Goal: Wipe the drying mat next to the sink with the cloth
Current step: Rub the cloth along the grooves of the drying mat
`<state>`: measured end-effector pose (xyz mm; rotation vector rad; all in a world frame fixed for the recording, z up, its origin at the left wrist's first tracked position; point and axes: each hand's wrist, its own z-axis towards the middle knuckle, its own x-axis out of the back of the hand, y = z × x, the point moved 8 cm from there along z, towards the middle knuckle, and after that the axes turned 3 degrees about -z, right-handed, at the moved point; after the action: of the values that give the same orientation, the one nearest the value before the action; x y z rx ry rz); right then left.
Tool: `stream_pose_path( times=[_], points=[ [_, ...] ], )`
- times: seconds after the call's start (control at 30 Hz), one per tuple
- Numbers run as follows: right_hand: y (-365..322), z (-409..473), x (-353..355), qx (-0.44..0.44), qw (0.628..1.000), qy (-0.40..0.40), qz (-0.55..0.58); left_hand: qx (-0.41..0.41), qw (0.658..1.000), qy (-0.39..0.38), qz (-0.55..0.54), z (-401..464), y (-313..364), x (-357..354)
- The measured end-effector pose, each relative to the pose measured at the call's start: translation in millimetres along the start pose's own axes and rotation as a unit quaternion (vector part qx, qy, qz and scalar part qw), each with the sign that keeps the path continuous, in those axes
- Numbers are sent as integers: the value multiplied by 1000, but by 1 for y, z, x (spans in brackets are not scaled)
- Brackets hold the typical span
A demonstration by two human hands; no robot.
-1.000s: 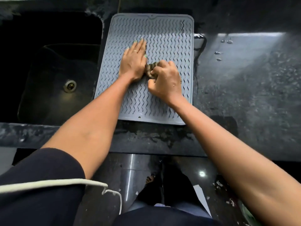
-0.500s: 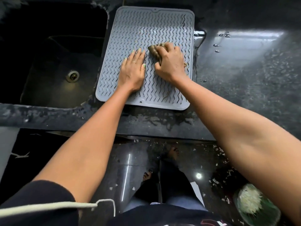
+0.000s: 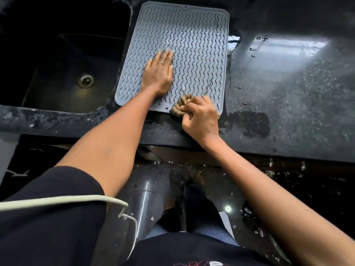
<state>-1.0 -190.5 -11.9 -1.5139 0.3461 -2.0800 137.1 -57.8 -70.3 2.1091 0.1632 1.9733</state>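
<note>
Right hand (image 3: 199, 116) has pulled cloth (image 3: 181, 106) back to mat's (image 3: 192, 45) near edge. Mat grey, ribbed, wet sheen. Left hand (image 3: 158, 73) flat, open, pressing mat; right fist clenches cloth.

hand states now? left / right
Left hand: open, flat on the drying mat, holding nothing.
Right hand: closed on the cloth at the mat's near edge.

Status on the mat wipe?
Left hand flat, pinning mat. Right hand clenching cloth at mat's near edge. Nothing in the way.
</note>
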Motion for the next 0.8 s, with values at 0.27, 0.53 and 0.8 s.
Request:
stream_pose_path(
  times=[0.27,0.53,0.8],
  points=[
    [31,38,11,-171,969,-60,169,3,999,41,-25,-4,6,14],
    [60,167,1,-278,906,0,320,52,990,125,-46,65,-8,43],
    [79,288,-60,-202,971,-55,117,88,995,47,-28,162,-38,43]
  ],
)
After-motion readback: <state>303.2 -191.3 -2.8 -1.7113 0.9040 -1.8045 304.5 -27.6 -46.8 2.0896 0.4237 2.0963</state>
